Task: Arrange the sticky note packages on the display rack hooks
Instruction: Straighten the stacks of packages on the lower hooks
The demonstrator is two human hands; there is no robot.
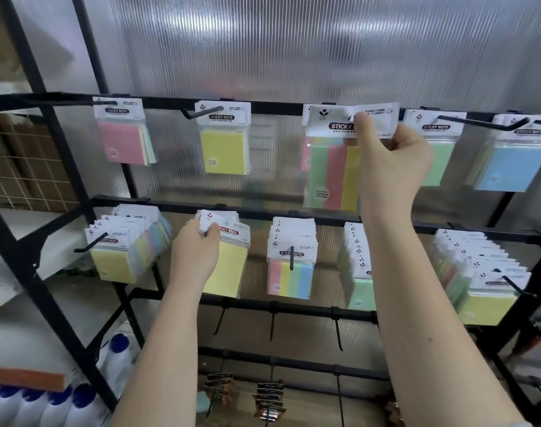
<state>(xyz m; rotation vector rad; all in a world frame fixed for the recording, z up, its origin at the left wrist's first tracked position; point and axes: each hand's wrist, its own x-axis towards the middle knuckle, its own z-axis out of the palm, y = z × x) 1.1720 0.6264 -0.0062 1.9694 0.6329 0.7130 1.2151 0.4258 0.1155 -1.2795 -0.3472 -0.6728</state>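
My right hand pinches the white "STICKY NOTE" header of a striped package at the top rail; my left hand grips the yellow stack below left.

Display rack straight ahead, ribbed panel behind it. Top rail: five hooks left to right, each with hanging sticky note packages. Right hand pinches header of striped package at third top hook. Middle rail below: five fuller hooks. Left hand grips header of package stack on second middle hook. Bottom rail: bare hooks, small packets beneath. Bottles low at left, beside rack.
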